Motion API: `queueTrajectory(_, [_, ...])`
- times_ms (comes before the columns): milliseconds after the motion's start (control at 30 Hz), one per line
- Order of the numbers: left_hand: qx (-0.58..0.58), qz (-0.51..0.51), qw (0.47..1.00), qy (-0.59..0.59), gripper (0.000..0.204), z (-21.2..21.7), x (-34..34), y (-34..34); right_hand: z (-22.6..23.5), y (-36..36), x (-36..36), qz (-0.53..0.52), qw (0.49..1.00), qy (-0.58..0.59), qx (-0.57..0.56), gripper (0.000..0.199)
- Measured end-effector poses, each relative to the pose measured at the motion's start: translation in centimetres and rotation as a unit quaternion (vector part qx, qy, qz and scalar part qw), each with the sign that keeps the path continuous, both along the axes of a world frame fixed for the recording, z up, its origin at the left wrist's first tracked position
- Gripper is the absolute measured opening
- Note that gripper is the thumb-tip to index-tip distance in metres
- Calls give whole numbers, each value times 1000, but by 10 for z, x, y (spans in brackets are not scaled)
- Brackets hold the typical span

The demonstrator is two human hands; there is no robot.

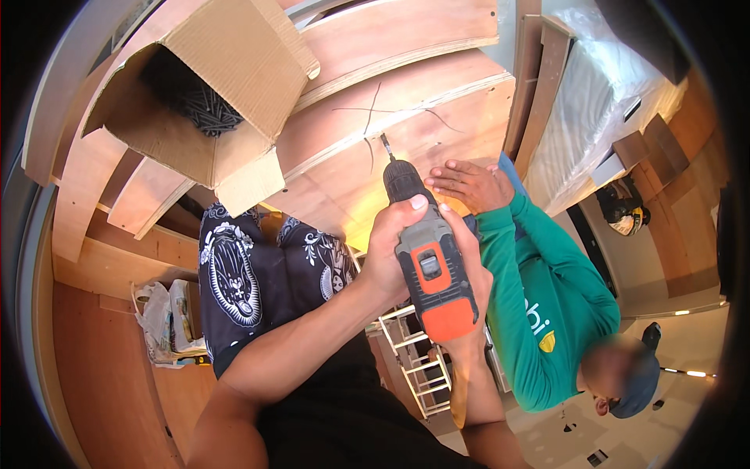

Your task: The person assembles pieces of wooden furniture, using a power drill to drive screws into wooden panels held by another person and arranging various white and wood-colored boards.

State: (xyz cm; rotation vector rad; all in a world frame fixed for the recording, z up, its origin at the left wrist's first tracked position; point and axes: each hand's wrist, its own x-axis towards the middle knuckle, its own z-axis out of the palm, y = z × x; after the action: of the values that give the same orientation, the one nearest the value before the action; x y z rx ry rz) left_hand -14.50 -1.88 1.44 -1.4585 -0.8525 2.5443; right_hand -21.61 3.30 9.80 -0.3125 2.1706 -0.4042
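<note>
An orange, grey and black cordless drill [430, 264] is held between my two hands, its chuck pointing away from me. My left hand [384, 244] wraps the tool's left side with the thumb on top. On the other side, my right hand [472, 266] grips around the drill, its lower fingers hidden beneath. The driver bit [387, 145] reaches the face of a plywood board [328, 184], just below its edge; whether a screw sits at the tip I cannot tell. Dark curved lines mark the wood nearby. A co-worker's hand [471, 186] rests against the same board, right of the chuck.
An open cardboard box [234, 55] holds many dark screws [205, 109] at upper left. The co-worker, in a green sleeve [496, 266], stands close on the right. A light-coloured ladder [418, 363] is below; plastic-wrapped material [605, 86] stands far right. A plastic bag [155, 316] lies left.
</note>
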Motion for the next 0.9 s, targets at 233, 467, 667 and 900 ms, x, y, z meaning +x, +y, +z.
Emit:
queueTrajectory(233, [14,14,1000,2,37,0,-4,0,-1,-2,-7,35,999,7,13,68])
queueTrajectory(467, [-25,-26,999,37,57,-7,-2,7,-3,-2,-19,49,999,-1,-23,66])
queueTrajectory(667, [-16,-11,999,26,53,-5,-5,10,-3,6,-20,47,998,1,-35,69])
queueTrajectory(900, [-18,61,997,54,49,-1,-7,2,-4,5,-25,89,993,25,-77,74])
